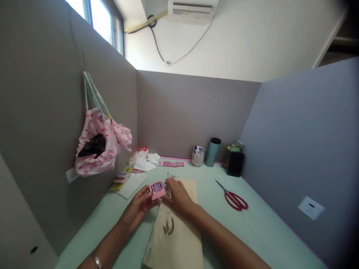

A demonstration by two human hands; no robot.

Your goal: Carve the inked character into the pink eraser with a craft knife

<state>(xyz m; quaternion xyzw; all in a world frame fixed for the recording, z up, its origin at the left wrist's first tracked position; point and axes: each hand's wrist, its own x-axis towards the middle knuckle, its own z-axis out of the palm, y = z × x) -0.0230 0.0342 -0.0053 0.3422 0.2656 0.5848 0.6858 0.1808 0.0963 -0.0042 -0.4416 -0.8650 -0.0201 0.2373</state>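
A pink square with a dark purple written character point(157, 189) is pinched between the thumb and fingers of my left hand point(142, 201). Right beside it, my right hand point(177, 194) is closed around a thin white pen-like tool point(169, 189), which stands nearly upright; its lower end is close to the pink square's right edge. Both hands are over the upper part of a pale wooden board point(179, 239), which has a dark brown mark near its middle. Whether the tool touches the pink square cannot be made out.
Red-handled scissors point(235, 200) lie right of the board. Along the back stand a tin with pens point(198, 157), a teal tumbler point(213, 152) and a black container point(235, 163). Papers point(144, 163) and pads point(120, 179) lie back left. A pink cloth bag point(98, 160) hangs left.
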